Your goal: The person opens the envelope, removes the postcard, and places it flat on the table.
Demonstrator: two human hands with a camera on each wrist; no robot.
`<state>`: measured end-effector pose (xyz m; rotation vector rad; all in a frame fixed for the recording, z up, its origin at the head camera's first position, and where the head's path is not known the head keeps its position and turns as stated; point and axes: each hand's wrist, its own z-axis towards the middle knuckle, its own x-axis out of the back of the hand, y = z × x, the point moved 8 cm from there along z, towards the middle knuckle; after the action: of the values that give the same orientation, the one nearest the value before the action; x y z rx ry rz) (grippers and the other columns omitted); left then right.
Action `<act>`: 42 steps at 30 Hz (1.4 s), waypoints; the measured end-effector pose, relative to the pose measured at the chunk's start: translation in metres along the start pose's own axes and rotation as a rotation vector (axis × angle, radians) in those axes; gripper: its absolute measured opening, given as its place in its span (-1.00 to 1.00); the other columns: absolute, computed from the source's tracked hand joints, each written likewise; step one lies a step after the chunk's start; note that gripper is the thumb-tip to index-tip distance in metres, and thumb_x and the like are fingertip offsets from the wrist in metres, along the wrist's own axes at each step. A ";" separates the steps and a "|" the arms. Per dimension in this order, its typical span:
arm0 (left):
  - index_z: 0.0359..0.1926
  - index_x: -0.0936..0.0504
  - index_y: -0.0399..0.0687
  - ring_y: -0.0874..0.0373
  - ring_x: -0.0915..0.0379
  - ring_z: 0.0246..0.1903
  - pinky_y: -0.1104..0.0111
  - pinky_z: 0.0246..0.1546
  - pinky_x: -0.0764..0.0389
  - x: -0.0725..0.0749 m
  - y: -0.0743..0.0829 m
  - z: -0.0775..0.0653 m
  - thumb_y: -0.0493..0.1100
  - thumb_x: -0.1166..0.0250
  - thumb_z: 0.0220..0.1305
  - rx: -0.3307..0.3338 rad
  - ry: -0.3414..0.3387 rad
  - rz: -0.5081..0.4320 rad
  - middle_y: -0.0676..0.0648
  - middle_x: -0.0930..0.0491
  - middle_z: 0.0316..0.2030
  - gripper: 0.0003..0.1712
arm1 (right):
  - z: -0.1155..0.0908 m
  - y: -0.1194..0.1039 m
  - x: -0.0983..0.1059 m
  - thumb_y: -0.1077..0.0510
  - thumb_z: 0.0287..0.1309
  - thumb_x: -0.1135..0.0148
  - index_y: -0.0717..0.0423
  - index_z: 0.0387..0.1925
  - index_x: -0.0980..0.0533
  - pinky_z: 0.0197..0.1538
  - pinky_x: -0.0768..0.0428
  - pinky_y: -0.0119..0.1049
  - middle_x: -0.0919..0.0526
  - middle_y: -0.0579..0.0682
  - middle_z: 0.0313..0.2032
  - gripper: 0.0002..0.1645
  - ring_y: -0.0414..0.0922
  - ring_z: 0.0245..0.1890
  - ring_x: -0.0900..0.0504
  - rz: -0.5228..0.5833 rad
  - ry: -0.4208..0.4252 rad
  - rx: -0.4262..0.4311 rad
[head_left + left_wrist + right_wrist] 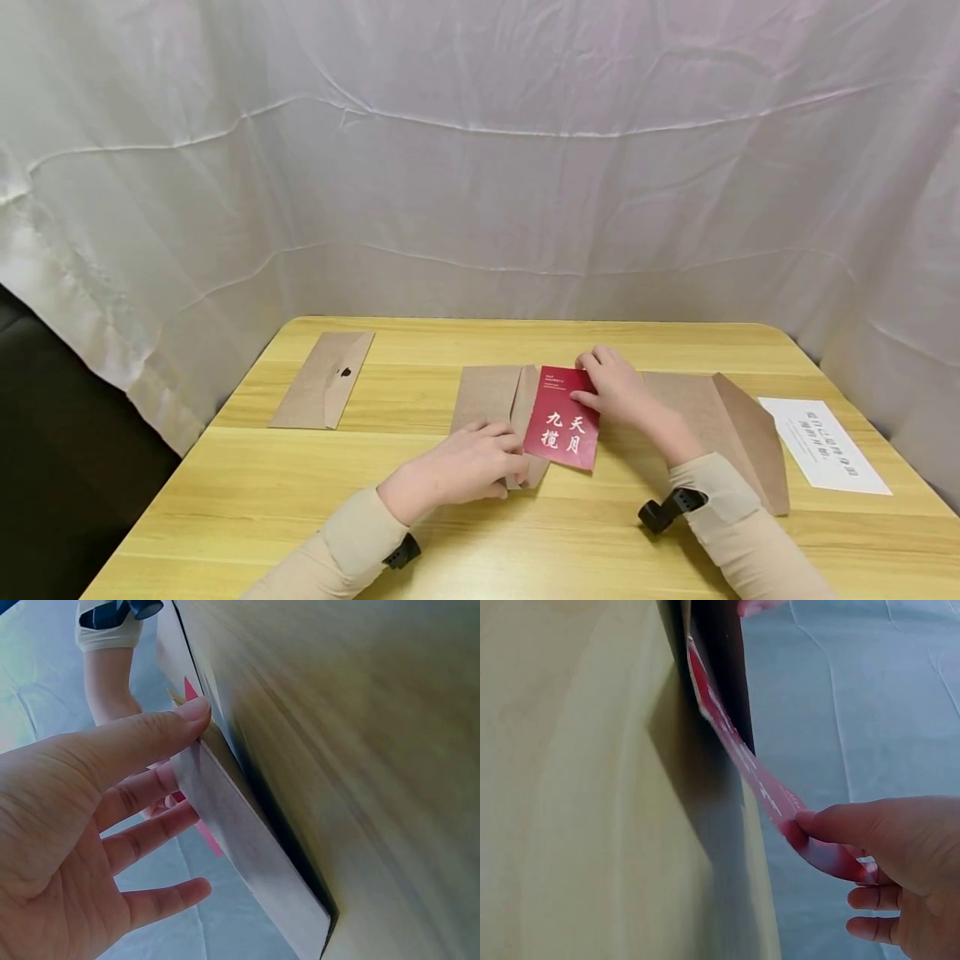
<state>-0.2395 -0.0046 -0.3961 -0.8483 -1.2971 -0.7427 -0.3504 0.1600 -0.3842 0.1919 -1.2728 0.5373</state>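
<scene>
My right hand (618, 392) pinches the upper right edge of a red card (558, 400) with white characters. In the right wrist view the card (757, 780) bends, and its far end meets the opening of a brown paper envelope. That envelope (483, 392) lies at the middle of the table, its flap side to the right and partly behind the card. My left hand (468, 462) holds the envelope's near end, thumb on one face and fingers on the other in the left wrist view. How far the card sits inside cannot be told.
A closed brown envelope (322, 379) with a dark seal lies at the left. Right of my hands lie another brown envelope (697, 408) with its flap unfolded and a white card (806, 458) with dark characters. A pale curtain (480, 192) hangs behind the wooden table (262, 517).
</scene>
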 end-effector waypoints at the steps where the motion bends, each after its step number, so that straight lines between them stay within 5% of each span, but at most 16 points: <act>1: -0.14 -0.64 0.41 0.26 -0.39 0.06 0.04 0.24 -0.48 0.000 0.000 0.000 0.11 -0.42 0.09 0.002 -0.003 0.002 0.29 -0.60 -0.08 -0.73 | 0.000 0.001 0.001 0.05 0.07 -0.44 0.25 -0.10 -0.46 -0.14 -0.43 -0.15 -0.41 0.06 -0.29 -0.52 -0.02 -0.24 -0.36 0.003 -0.002 0.001; 32: -0.14 -0.65 0.40 0.25 -0.40 0.09 -0.01 0.27 -0.44 -0.001 -0.003 0.002 0.11 -0.40 0.10 0.020 -0.020 -0.001 0.27 -0.60 -0.10 -0.74 | -0.007 0.026 0.012 0.15 -0.03 -0.49 0.15 -0.23 -0.47 -0.22 -0.38 -0.19 -0.39 0.00 -0.36 -0.61 -0.06 -0.29 -0.35 0.008 -0.061 0.027; 42: -0.17 -0.64 0.39 0.28 -0.40 0.04 0.11 0.21 -0.49 -0.001 -0.003 0.002 0.09 -0.40 0.13 0.004 -0.008 -0.026 0.30 -0.60 -0.11 -0.78 | -0.010 0.041 -0.007 0.09 -0.01 -0.48 0.10 -0.20 -0.48 -0.23 -0.41 -0.17 -0.39 0.00 -0.36 -0.62 -0.05 -0.29 -0.35 -0.009 -0.184 -0.054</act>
<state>-0.2433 -0.0049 -0.3968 -0.8328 -1.3183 -0.7581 -0.3623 0.1977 -0.3998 0.2057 -1.4633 0.4853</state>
